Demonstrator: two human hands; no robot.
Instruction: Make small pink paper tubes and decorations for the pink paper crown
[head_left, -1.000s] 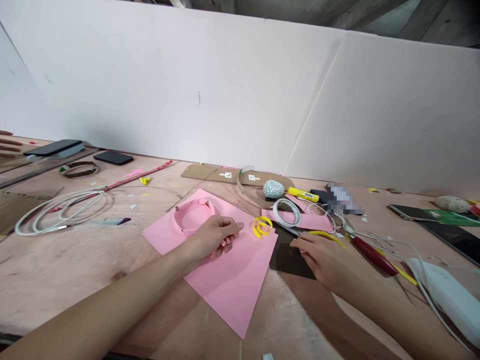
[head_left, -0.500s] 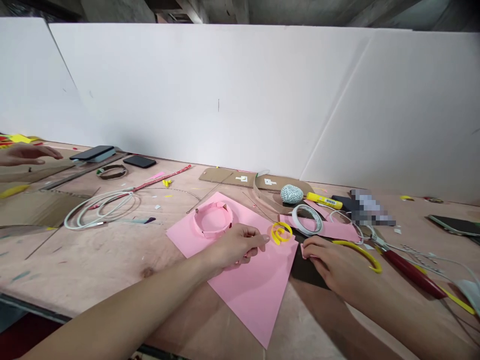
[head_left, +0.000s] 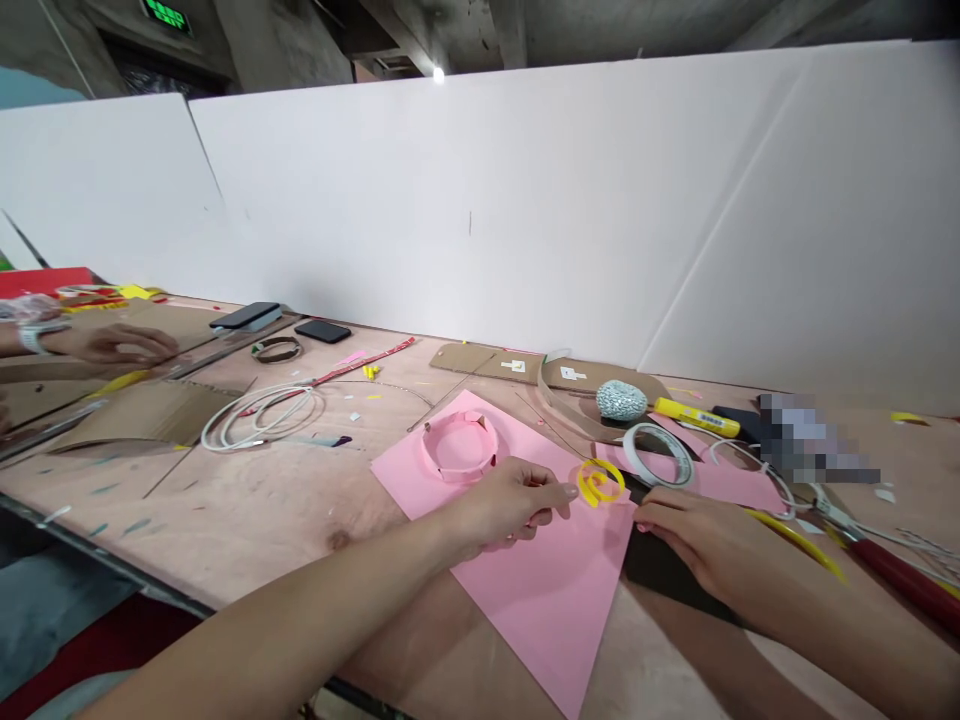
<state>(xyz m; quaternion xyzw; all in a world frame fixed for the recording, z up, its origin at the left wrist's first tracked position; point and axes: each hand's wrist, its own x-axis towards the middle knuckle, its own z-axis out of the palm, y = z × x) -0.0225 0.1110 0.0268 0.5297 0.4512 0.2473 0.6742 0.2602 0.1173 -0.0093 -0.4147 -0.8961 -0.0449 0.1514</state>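
My left hand (head_left: 517,503) hovers over a pink paper sheet (head_left: 551,590), thumb and fingers pinched together; whatever may be between them is hidden. Just behind it, a ring of folded pink paper (head_left: 459,447) stands on the sheet. A coiled yellow paper strip (head_left: 601,483) lies near the sheet's right corner, between my hands. My right hand (head_left: 694,530) is closed at that corner, over a dark flat piece (head_left: 667,568). Its fingertips press on a small bit of pink paper, mostly covered by the fingers.
A roll of white tape (head_left: 658,455), a yellow glue stick (head_left: 696,417) and a patterned egg-shaped object (head_left: 621,400) sit beyond my right hand. Red-handled tool (head_left: 900,575) at right. Coiled white cable (head_left: 259,415) and a phone (head_left: 323,331) lie left. Another person's hand (head_left: 124,343) works far left.
The view has turned left, so the table's things appear farther right. Both my hands keep nearly the same poses by the sheet. The other person's hand has lowered toward the cardboard.
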